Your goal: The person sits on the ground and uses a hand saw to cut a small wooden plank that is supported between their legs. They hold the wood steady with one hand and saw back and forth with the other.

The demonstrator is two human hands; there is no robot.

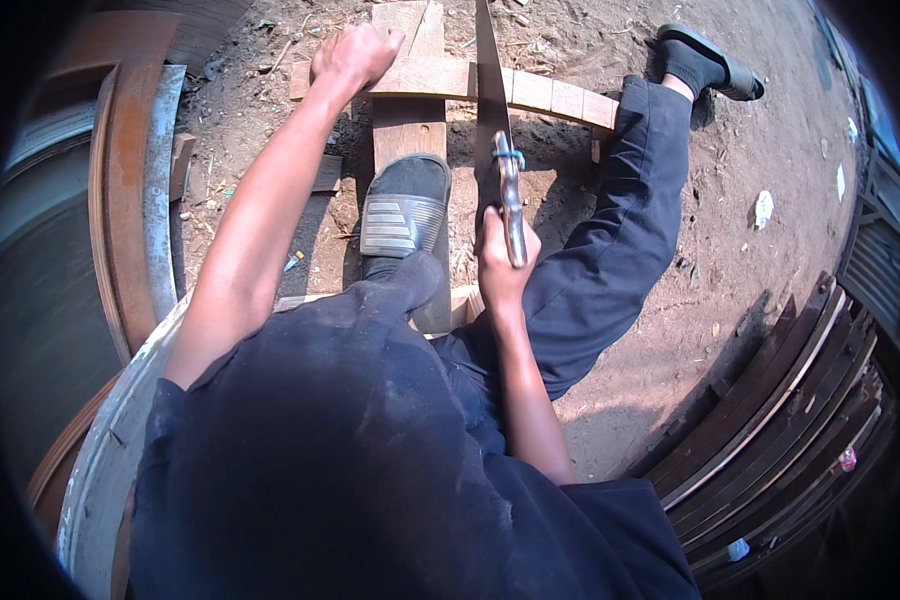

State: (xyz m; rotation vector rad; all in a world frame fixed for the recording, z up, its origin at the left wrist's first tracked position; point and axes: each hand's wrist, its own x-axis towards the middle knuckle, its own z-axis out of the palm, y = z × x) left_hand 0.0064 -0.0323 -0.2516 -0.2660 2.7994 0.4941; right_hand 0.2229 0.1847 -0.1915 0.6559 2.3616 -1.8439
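My right hand (506, 256) is closed around the handle of a handsaw (489, 110). The saw's long blade points away from me and crosses a narrow wooden strip (420, 78). Whether its teeth have cut into the wood cannot be made out. Pencil-like lines run across the strip to the right of the blade. Near the strip's left end, my left hand (354, 57) is closed and pressed down on it, its fingertips hidden. Beneath the strip lies a wider plank (395, 130), with my sandalled left foot (405, 207) on its near part.
My right leg (610, 240) stretches out beside the strip's right end. Brown wooden frames (120, 200) lean at the left. Stacked dark boards (770, 400) lie at the lower right, and dirt ground (760, 140) with scraps spreads around.
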